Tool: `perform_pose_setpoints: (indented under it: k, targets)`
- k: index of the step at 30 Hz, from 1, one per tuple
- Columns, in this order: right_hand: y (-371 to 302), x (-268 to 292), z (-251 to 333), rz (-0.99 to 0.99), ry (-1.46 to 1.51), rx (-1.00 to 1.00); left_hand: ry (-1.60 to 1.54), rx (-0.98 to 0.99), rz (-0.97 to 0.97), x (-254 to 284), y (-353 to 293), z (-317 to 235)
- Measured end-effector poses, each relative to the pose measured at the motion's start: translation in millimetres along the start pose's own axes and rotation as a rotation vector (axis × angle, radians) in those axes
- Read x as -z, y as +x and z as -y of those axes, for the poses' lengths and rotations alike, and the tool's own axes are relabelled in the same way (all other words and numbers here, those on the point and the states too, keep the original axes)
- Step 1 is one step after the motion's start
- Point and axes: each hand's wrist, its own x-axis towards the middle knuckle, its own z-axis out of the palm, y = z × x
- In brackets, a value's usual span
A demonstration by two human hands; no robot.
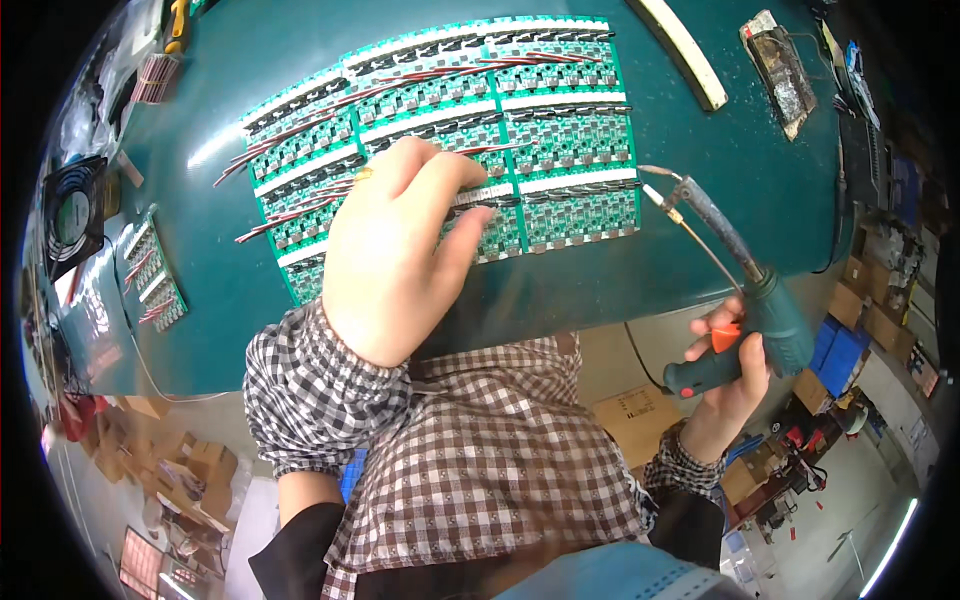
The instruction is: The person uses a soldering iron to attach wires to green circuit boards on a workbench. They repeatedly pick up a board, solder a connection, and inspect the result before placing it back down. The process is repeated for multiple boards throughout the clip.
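Note:
Several green circuit boards (570,150) lie edge to edge as a panel on the table, with white strips, black leads and red-and-white wires (300,212) across them. Over the panel's middle my left hand (395,230) is bent downward, thumb and index fingertip apart beside a white strip; no held thing shows between them. Its other fingertips are partly hidden. My right hand (735,370) grips a dark green soldering gun (780,315) with a red trigger. The gun's metal barrel and thin feed tube point at the panel's right edge, the tip just beside it.
The dark green table (690,270) carries a small separate board (155,270) and a black fan (75,215) at left. A yellow-handled tool (177,25) lies far left. A pale curved bar (685,55) and a scorched block (780,80) sit far right. Cardboard boxes (635,425) stand below.

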Motion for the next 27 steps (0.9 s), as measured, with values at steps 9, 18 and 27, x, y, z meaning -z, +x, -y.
perform_pose_setpoints:
  k: [9,18,27]
  targets:
    - [10.3,-15.6,4.8,0.001,-0.079,-0.039,0.106,-0.193,0.022,-1.7,33.8,6.4]
    - [9.7,-31.6,1.5,-0.054,-0.209,-0.059,0.101,-0.165,-0.019,-22.6,42.7,18.3]
    - [6.2,-37.5,1.6,-0.054,-0.251,-0.085,0.073,-0.145,-0.038,-27.2,43.3,17.9]
